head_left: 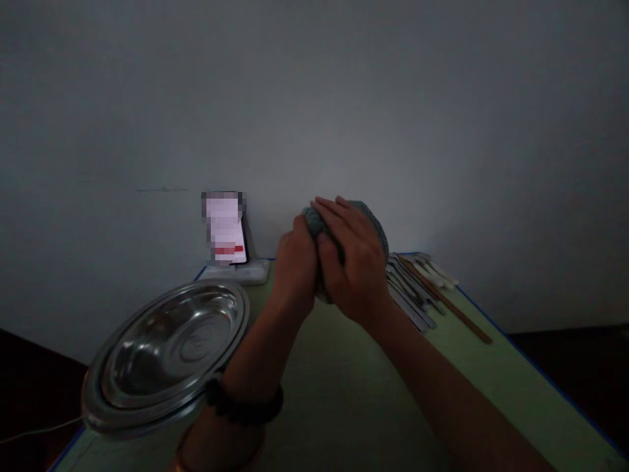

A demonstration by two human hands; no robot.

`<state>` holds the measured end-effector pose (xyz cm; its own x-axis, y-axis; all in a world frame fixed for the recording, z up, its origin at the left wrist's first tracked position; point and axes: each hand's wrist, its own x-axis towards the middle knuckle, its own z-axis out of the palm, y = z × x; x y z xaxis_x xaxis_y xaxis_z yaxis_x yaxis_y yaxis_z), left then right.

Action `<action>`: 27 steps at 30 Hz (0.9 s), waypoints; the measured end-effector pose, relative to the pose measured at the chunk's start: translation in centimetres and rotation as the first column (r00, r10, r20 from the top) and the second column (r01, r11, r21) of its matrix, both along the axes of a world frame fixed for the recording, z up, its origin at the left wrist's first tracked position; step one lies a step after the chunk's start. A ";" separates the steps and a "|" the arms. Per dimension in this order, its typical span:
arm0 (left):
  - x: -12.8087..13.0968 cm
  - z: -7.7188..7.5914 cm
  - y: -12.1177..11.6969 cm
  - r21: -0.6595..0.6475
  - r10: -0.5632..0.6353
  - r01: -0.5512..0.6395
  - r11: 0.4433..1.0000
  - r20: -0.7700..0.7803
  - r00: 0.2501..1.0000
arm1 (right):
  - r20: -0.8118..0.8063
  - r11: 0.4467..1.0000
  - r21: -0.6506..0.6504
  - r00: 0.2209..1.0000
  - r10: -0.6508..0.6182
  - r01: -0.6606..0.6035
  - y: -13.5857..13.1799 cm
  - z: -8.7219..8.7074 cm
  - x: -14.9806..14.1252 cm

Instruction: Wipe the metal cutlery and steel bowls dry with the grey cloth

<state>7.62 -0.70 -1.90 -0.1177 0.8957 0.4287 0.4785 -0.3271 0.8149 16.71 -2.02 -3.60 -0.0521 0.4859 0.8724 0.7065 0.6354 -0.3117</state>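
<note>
A grey-green textured cloth [376, 226] is bunched up between my two hands, held above the far middle of the table. My left hand [296, 265] is closed around its left side, with the fingertips out of sight. Lying over the cloth from the right, my right hand [354, 265] has its fingers bent around it and its thumb pressed down. A small pale edge shows beneath the hands. Whether it is cloth or something wrapped inside, I cannot tell.
Stacked metal basins [167, 347] stand on the left of the green table [344, 393]. Behind them a lit phone [230, 229] leans upright on a white base [253, 272]. Several metal utensils [410, 295], brown chopsticks [455, 305] and white spoons [442, 278] lie at the right. A wall rises behind.
</note>
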 end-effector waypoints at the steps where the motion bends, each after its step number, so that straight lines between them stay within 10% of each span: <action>1: 0.2 0.2 -0.3 -0.009 -0.033 0.033 0.999 0.032 0.999 | -0.033 0.999 -0.034 0.999 0.039 -0.040 0.3 0.2 0.6; 11: -0.8 1.1 -0.6 -0.126 -0.292 0.300 0.946 0.076 0.953 | -0.454 0.827 -0.295 0.832 0.320 -0.479 1.6 1.4 4.3; 16: -2.0 1.9 -1.1 -0.164 -0.356 0.367 0.916 0.091 0.930 | -0.654 0.901 -0.133 0.720 0.233 -0.412 1.4 1.9 5.3; 20: -2.3 2.6 -1.9 -0.053 -0.365 0.370 0.927 0.084 0.927 | -0.549 0.950 -0.171 0.826 0.128 -0.261 -0.5 3.1 5.1; 27: -3.5 2.8 -1.6 0.106 -0.275 0.255 0.961 0.432 0.859 | -0.622 0.786 -0.343 0.751 0.220 -0.515 0.0 1.9 2.8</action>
